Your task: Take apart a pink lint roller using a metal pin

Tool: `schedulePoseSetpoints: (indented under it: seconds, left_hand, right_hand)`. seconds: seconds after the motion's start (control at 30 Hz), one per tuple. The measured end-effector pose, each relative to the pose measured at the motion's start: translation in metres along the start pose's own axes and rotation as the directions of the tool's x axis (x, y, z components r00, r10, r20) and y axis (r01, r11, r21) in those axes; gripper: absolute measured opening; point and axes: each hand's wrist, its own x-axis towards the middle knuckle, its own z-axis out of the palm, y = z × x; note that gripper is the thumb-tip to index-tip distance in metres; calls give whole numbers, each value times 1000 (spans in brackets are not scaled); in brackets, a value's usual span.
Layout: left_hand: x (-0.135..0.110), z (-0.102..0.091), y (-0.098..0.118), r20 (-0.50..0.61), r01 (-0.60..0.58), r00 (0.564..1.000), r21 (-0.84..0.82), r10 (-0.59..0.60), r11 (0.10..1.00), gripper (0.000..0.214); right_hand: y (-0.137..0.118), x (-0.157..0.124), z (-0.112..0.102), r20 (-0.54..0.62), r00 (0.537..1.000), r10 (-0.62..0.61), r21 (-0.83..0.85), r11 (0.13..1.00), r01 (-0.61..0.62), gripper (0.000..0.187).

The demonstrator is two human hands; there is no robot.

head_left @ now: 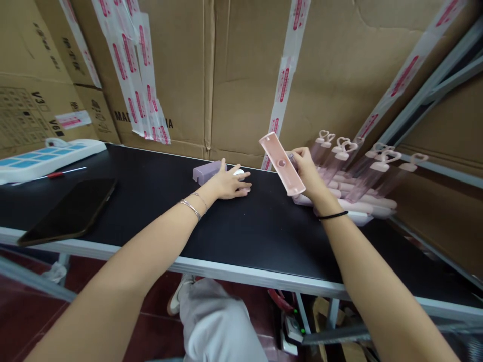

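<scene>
My right hand (307, 168) holds a flat pink plastic piece (282, 163), long and narrow with a small hole near its middle, tilted up above the black table (245, 226). My left hand (229, 183) lies palm down on the table, fingers resting over a small white round object (239, 173). A pale purple block (207, 171) sits just left of that hand, touching its far side.
A pile of pink pieces with heart-shaped ends (358, 171) lies behind my right hand. A dark phone (70, 211) rests at the table's left, a white and blue tray (45, 157) behind it. Taped cardboard boxes (226, 75) wall the back. Metal rack bars (433, 85) stand at right.
</scene>
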Motion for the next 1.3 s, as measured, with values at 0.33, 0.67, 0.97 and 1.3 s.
schedulePoseSetpoints:
  seconds: [0.33, 0.67, 0.97, 1.3]
  left_hand:
    - [-14, -13, -52, 141, 355, 903, 290, -407, 889, 49]
    - [-57, -31, -144, 161, 539, 765, 372, -624, 756, 50]
    - [-20, -44, -129, -352, 657, 692, -54, -630, 752, 55]
    - [5, -45, 40, 249, 293, 876, -955, -413, 47, 39]
  right_hand:
    - [-27, -1, 3, 241, 957, 160, -145, 981, -128, 31]
    - [-49, -3, 3, 327, 921, 210, -387, 919, -73, 30]
    - [-50, -4, 7, 326, 908, 262, -453, 887, -93, 28]
    - [-52, -9, 14, 242, 958, 155, -389, 920, -51, 26]
